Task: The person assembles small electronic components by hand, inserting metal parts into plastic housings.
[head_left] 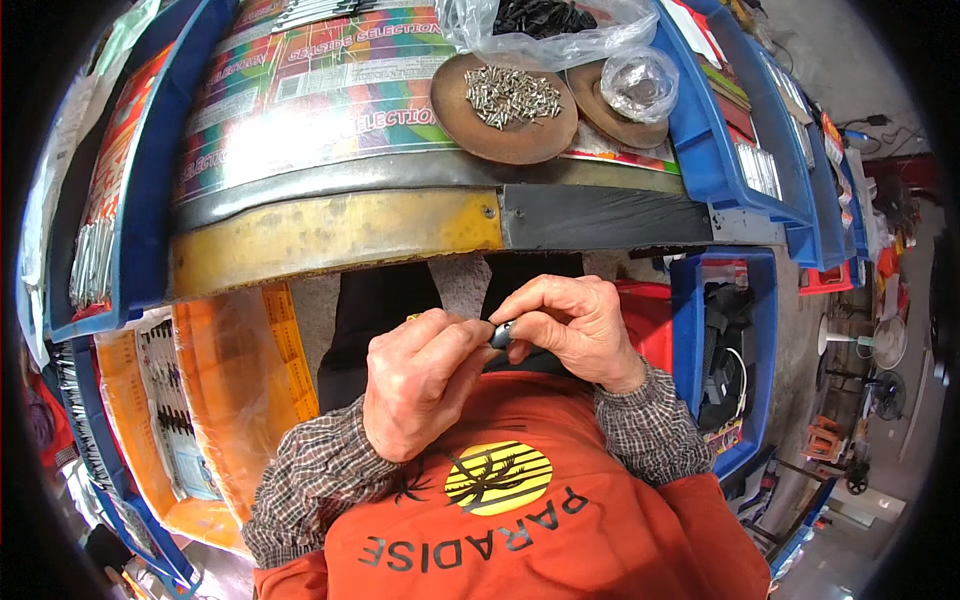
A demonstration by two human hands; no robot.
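Observation:
My left hand (420,385) and my right hand (570,325) meet below the table edge, in front of my orange shirt. Both pinch a small dark metal part (503,333) between their fingertips; most of it is hidden by the fingers. Up on the table stands a round brown dish (505,130) holding several small silver screws (510,95). A second brown dish (612,118) beside it carries a clear plastic bag (640,80) bunched into a ball.
The worktable has a colourful printed top (330,90) and a worn yellow and grey metal front edge (400,225). Blue bins (730,150) flank it left and right; a blue crate (715,350) with black items sits at my right. Orange packaged goods (230,390) lie at lower left.

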